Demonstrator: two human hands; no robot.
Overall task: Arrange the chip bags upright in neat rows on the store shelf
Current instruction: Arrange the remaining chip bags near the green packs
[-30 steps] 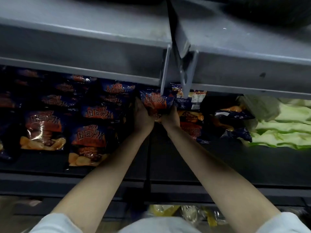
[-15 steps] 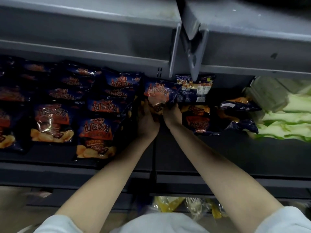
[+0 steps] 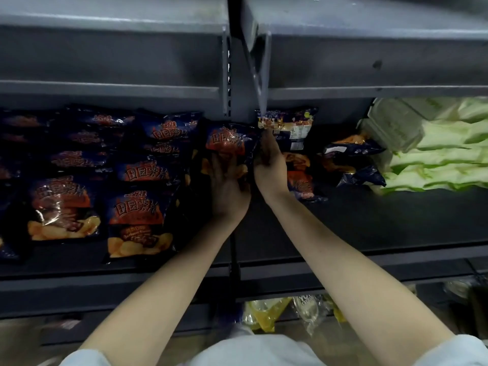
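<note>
— At the middle of the shelf, what is held?

— One dark blue chip bag with red lettering, upright, at the seam where the two shelf sections meet. The left hand lies flat against its lower front, fingers spread on the film. The right hand is at the bag's right edge, fingers curled around that edge.

— What is beside it?

— To the left, rows of matching bags stand upright, front ones clear, rear ones dim. Just right of the held bag, behind the right hand, a bag with its back label facing out stands at the rear. Below it another bag lies tilted. Further right, a crumpled bag lies on its side.

— Anything else on that level?

— Pale green packages fill the far right, near the crumpled bag; I cannot tell if they touch.

— Surroundings?

— A grey upper shelf overhangs. Yellow and clear packets show on the level underneath.
</note>
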